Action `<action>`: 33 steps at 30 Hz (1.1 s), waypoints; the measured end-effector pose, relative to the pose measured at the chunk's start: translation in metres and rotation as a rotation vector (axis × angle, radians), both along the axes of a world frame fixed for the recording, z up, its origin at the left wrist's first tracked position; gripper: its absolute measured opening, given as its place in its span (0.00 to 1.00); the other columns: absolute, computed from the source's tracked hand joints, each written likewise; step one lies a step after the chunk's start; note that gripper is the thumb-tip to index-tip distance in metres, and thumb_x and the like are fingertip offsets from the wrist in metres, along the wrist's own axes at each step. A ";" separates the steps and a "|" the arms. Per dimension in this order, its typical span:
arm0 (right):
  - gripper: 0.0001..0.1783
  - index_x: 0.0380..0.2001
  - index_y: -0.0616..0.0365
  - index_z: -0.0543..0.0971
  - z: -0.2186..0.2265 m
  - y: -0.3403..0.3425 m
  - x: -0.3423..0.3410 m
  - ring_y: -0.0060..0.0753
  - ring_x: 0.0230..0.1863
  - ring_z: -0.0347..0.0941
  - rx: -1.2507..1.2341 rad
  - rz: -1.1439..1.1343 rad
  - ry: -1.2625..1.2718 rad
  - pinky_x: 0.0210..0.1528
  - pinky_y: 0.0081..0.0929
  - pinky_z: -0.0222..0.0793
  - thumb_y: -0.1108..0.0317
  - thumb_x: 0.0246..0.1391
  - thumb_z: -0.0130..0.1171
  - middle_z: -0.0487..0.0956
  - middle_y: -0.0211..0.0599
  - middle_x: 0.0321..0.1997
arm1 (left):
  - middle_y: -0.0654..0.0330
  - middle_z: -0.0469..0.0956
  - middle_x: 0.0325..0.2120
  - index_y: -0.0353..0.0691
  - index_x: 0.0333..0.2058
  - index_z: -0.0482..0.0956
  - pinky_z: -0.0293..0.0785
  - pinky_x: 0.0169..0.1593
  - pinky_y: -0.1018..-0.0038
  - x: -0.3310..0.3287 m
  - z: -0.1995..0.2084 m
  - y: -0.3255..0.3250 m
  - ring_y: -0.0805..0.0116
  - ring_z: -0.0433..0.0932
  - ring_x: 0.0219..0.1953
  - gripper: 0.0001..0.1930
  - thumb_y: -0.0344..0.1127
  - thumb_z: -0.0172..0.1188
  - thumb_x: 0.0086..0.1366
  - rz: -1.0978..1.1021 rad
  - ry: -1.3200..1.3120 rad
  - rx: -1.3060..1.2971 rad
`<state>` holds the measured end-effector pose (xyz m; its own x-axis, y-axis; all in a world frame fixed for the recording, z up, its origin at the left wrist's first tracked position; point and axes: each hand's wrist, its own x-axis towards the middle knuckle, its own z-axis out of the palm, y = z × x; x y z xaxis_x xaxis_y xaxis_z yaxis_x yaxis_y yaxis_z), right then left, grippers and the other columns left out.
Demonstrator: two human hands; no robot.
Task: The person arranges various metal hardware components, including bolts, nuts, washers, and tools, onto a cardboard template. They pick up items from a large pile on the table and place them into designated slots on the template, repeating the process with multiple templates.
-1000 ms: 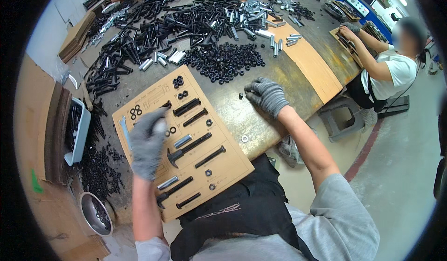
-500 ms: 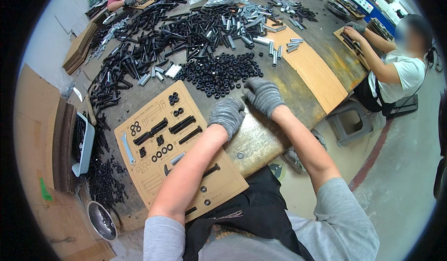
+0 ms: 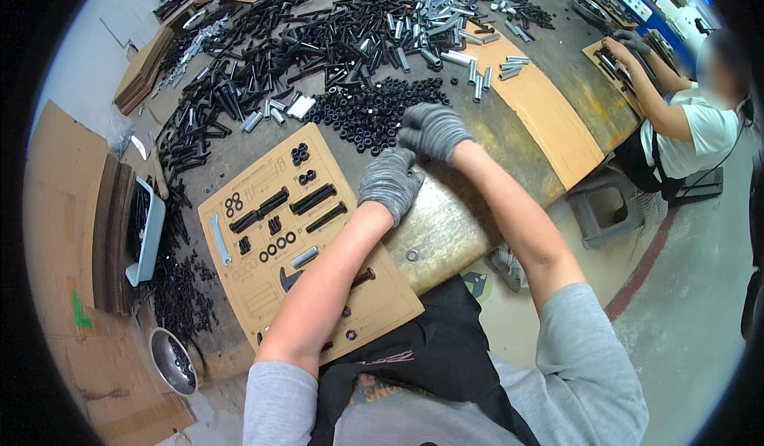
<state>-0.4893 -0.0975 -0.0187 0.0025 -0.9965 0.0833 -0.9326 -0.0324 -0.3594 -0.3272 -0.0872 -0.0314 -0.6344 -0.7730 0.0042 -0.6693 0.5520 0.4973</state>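
Observation:
Both hands wear grey knit gloves and are close together at the near edge of a pile of black nuts (image 3: 350, 112). My right hand (image 3: 435, 133) has its fingers curled down at the pile's right side. My left hand (image 3: 390, 183) is closed just below it, and whatever its fingers hold is hidden. Under my left forearm lies a printed cardboard sheet (image 3: 374, 307). On it sit a flat wrench (image 3: 219, 241), black bolts (image 3: 325, 217), black washers (image 3: 272, 250), a silver sleeve (image 3: 304, 257) and more nuts. My forearm covers part of the sheet.
A large heap of black bolts and metal parts (image 3: 263, 56) covers the far table. Silver tubes (image 3: 477, 80) lie by a cardboard strip (image 3: 549, 132). A lone silver washer (image 3: 411, 255) sits near the edge. A metal bowl (image 3: 173, 358) stands lower left. Two co-workers handle sheets.
My right hand has shifted left, over the edge of the nut pile. My left hand stays close beside it, a little lower relative to the pile. The whole view has shifted slightly.

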 end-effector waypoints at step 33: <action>0.10 0.32 0.57 0.80 0.034 0.031 0.301 0.46 0.34 0.77 -0.086 0.598 -0.008 0.39 0.38 0.74 0.63 0.50 0.60 0.78 0.43 0.31 | 0.53 0.79 0.31 0.38 0.37 0.80 0.75 0.43 0.67 0.352 0.047 0.015 0.57 0.79 0.35 0.12 0.38 0.64 0.56 0.143 -0.021 -0.051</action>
<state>-0.1886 -0.0669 0.0155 0.5595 -0.8120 0.1662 -0.7408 -0.5798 -0.3391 0.0246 -0.0725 0.0158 -0.5178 -0.8548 0.0338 -0.7529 0.4741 0.4564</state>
